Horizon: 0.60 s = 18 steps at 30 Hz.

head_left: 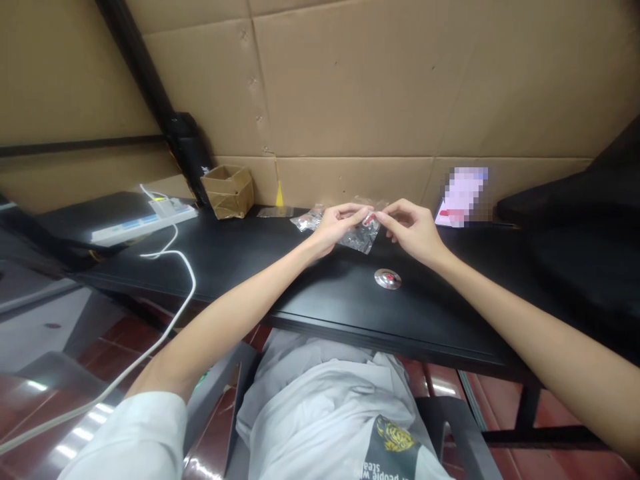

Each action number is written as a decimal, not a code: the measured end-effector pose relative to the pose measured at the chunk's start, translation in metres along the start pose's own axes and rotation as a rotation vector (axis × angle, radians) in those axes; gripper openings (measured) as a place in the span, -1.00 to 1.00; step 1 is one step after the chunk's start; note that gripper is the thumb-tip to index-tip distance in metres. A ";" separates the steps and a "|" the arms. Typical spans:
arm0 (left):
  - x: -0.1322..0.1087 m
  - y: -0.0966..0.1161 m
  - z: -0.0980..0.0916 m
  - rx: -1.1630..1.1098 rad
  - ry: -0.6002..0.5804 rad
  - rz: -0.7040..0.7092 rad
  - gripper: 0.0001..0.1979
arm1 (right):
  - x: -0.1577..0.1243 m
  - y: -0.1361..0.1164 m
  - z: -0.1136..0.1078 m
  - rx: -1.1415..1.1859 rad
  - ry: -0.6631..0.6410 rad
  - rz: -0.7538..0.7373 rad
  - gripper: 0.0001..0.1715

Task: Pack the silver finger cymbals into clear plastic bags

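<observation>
My left hand (pixel 336 229) is closed on a clear plastic bag (pixel 364 237), thumb on top. Something small with red on it shows in or against the bag near the thumb tip; its kind is unclear. Opposite it, my right hand (pixel 411 227) has thumb and fingertips pinched together at the bag's right edge. What exactly those fingertips grip is too small to tell. On the black table (pixel 330 293), just below the hands, lies a shiny round metal disc (pixel 388 279) with a red mark at its centre. More crumpled clear plastic (pixel 305 220) sits behind my left hand.
A small open cardboard box (pixel 229 192) stands at the back left. Left of it, a white power strip (pixel 145 225) has a white cable (pixel 193 280) trailing over the table edge. A phone (pixel 463 197) leans against the cardboard wall (pixel 350 87). A dark bulky object (pixel 575 233) fills the right.
</observation>
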<state>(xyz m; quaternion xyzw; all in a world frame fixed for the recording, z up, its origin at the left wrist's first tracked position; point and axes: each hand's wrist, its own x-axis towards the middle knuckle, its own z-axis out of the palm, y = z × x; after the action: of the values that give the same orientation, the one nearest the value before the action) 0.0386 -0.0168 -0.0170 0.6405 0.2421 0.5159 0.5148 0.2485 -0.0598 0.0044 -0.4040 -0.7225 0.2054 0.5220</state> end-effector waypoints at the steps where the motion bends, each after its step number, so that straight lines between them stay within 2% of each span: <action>1: 0.000 0.001 0.000 -0.001 -0.003 0.003 -0.51 | 0.000 -0.001 0.000 -0.002 0.009 -0.006 -0.46; 12: -0.002 0.013 -0.001 -0.058 -0.040 0.028 -0.54 | 0.001 -0.006 -0.006 -0.037 0.052 -0.082 -0.46; 18: -0.001 0.015 -0.004 -0.051 -0.037 0.027 -0.55 | 0.001 -0.008 -0.007 -0.021 0.041 -0.040 -0.48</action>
<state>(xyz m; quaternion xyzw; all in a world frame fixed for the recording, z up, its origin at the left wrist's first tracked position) 0.0318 -0.0211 -0.0042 0.6399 0.2106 0.5169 0.5281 0.2519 -0.0647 0.0139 -0.3990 -0.7217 0.1792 0.5365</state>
